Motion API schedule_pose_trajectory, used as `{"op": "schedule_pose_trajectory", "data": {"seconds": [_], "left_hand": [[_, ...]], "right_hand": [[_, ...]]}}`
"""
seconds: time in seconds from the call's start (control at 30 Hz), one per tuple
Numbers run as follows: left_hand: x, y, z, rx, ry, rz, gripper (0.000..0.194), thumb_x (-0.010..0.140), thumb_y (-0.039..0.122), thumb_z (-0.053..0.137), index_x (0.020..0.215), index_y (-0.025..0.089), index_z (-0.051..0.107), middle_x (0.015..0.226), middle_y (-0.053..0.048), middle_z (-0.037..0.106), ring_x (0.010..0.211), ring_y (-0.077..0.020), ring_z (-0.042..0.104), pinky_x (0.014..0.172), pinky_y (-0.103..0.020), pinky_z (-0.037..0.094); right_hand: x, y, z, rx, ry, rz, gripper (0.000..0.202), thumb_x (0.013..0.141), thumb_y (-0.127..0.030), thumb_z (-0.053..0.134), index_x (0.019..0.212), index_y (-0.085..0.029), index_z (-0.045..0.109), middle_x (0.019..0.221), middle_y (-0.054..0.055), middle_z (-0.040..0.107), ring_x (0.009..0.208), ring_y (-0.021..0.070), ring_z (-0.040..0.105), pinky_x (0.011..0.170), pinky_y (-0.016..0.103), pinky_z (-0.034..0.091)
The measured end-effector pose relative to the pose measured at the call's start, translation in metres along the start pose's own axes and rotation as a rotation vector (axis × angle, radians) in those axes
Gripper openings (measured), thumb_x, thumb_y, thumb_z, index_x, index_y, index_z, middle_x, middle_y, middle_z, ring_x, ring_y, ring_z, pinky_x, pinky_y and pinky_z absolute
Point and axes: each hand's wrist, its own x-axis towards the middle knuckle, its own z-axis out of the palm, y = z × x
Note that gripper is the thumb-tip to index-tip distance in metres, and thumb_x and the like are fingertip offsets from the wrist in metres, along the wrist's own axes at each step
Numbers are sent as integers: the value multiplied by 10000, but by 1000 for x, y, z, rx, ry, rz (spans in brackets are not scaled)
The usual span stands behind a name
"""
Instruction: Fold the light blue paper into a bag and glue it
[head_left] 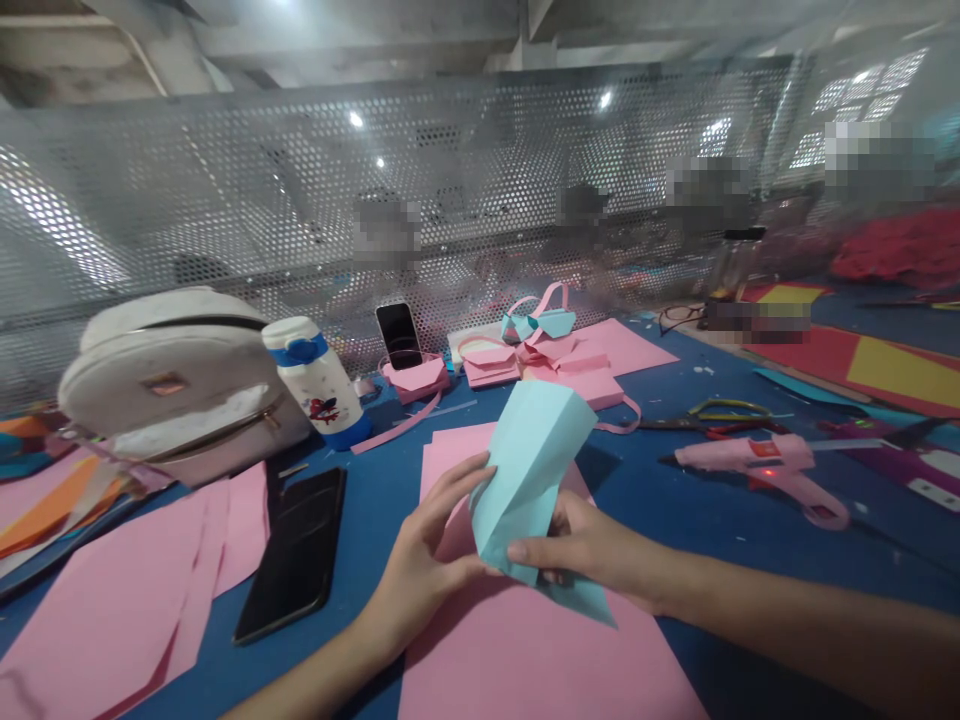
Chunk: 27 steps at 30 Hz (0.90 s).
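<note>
Between both hands is a folded piece of light blue paper (529, 475), tilted, with creases along it and a pointed flap hanging at the lower right. My left hand (442, 530) grips its left edge, fingers along the side and thumb near the bottom. My right hand (574, 545) pinches the lower right part, thumb in front and fingers partly hidden behind. Below them lies a large pink paper sheet (540, 660) on the blue table (367, 560).
Left are pink sheets (127, 600), a black phone (296, 550), a white backpack (187, 380) and a bottle (319, 385). Several small pink paper bags (491, 365) stand ahead. Scissors (712, 415) and a pink glue gun (765, 465) lie right. A perforated metal panel (315, 190) rises behind.
</note>
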Motion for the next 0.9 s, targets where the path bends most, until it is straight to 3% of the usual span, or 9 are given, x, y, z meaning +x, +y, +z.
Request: {"op": "schedule_pose_trajectory", "data": {"seconds": [0.27, 0.5, 0.6, 0.9], "left_hand": [[5, 3, -11, 98, -8, 84, 503, 764, 384, 803, 1236, 345, 634, 1457, -57, 469, 1376, -305, 372, 1122, -449, 331], [4, 11, -10, 91, 11, 196, 143, 786, 269, 795, 894, 245, 704, 1342, -65, 530, 1295, -276, 458, 1093, -397, 358], [5, 13, -11, 110, 2, 240, 119, 800, 252, 782, 895, 241, 712, 1325, -69, 533, 1282, -270, 468, 1086, -388, 359], [8, 17, -18, 239, -77, 336, 48, 840, 247, 739, 887, 254, 745, 1364, -69, 492, 1299, -295, 434, 1085, -441, 344]], "right_hand": [[-1, -1, -1, 38, -8, -5, 377, 752, -414, 780, 982, -126, 699, 670, -15, 560, 534, 60, 400, 496, 204, 272], [-1, -5, -1, 68, -27, -4, 395, 756, -383, 779, 1057, -144, 689, 705, -12, 573, 542, 58, 387, 504, 204, 277], [-1, -7, 0, 75, -34, -13, 453, 746, -387, 783, 1122, -159, 675, 723, -13, 575, 550, 60, 385, 509, 202, 287], [-1, -5, 0, 40, -31, 5, 408, 736, -390, 778, 1045, -138, 690, 727, -3, 577, 553, 66, 392, 505, 204, 283]]}}
